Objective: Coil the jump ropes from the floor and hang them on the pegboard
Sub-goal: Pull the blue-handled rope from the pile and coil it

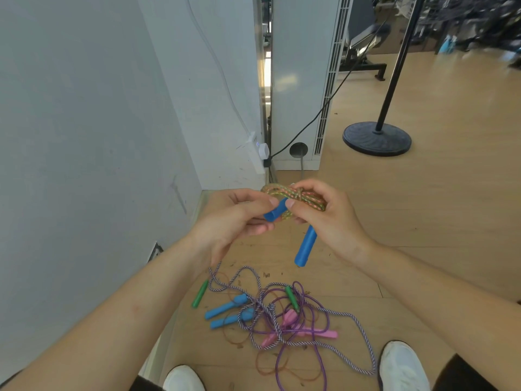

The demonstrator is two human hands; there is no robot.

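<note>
The right hand (329,218) grips the coiled yellow-pink rope (282,191); the left hand (236,218) pinches one blue handle (274,212), its long axis slanting up into the coil (the second handle (306,246) hangs down). Other ropes (270,311) lie tangled on the floor (423,221) below.

The coiled rope (310,199) hangs above — perhaps slightly behind — tangled ropes (271,311) on floor (423,221); wall (84,136) left.

The coiled rope (307,197) in my right hand (329,218) is rough braided cord. The blue handle (275,213) my left hand (234,218) pinches is smooth matt plastic, like the other handle (306,246). The floor (423,207) looks like pale wood with a soft sheen. On it lie a woven striped cord (358,323) and a glossy purple cord (310,303). The wall (84,136) is matt, scuffed paint.
</note>
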